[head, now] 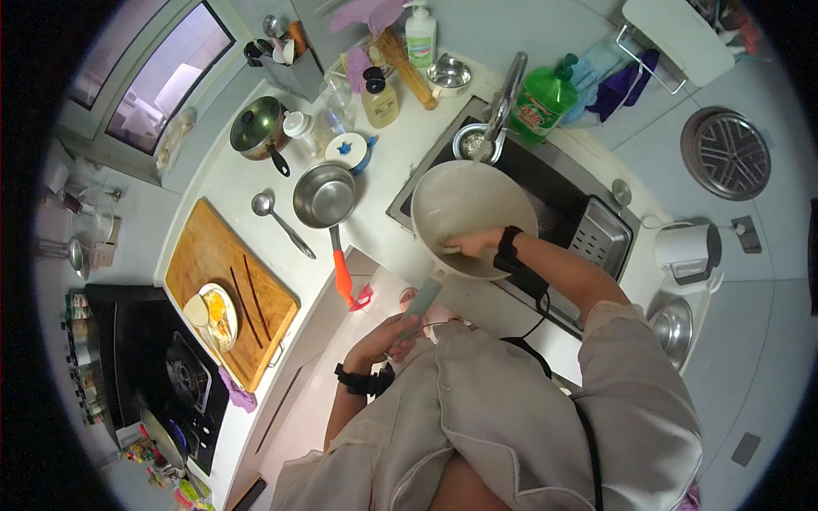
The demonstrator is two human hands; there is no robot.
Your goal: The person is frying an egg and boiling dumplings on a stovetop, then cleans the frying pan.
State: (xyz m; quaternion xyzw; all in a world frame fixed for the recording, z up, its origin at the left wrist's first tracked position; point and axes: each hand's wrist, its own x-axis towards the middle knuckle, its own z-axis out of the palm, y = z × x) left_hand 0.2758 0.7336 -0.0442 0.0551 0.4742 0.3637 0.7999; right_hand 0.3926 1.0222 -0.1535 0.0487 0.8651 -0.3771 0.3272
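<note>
My left hand (386,338) is closed around the grey-green handle of a pale cooking pan (475,204), which is tilted over the black sink. Inside the pan, my right hand (476,243) presses a small pale scrubbing piece, partly hidden by the fingers, against the inner wall. The metal faucet (508,89) hangs over the pan's far rim. A round strainer (478,143) sits just beyond the pan. To the left, a steel saucepan (324,195) with an orange handle and a metal spoon (283,225) rest on the white counter.
A wooden cutting board (255,294) holds a plate of food (220,316) and chopsticks (250,306). A lidded pot (258,128), a yellowish bottle (379,105) and a green detergent bottle (543,102) stand behind. A perforated tray (601,236) lies at the sink's right; a kettle (687,249) stands beyond.
</note>
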